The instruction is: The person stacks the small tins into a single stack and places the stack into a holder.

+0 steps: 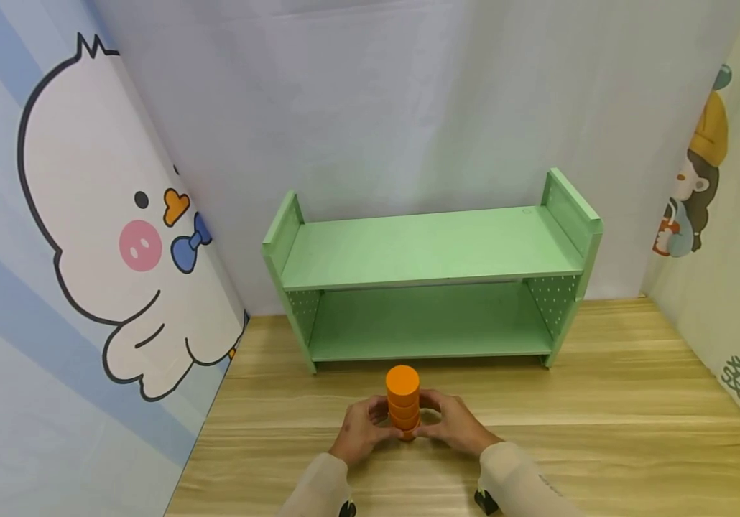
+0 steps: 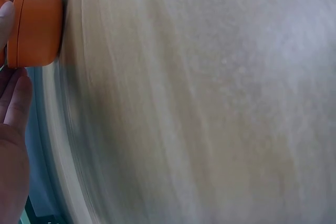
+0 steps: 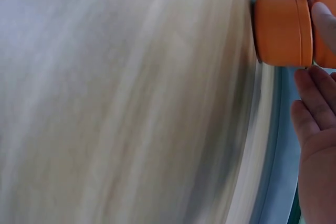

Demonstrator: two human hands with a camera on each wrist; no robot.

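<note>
A stack of orange round lidded jars (image 1: 403, 380) stands upright on the wooden table, in front of the green shelf. From the left side my left hand (image 1: 358, 431) holds the stack low down, thumb at the front and fingers reaching behind. On the opposite side my right hand (image 1: 457, 425) grips it the same way, with the two thumbs close together. In the left wrist view the bottom jar (image 2: 39, 30) shows a lid seam and sits on the tabletop. The right wrist view shows that bottom jar (image 3: 281, 30) too, with a thumb on the jar above it.
A green two-level shelf (image 1: 428, 248) with raised side panels stands behind the stack, near a grey cloth backdrop (image 1: 370, 108). Printed cloth walls border the wooden table (image 1: 635, 424) at left and right.
</note>
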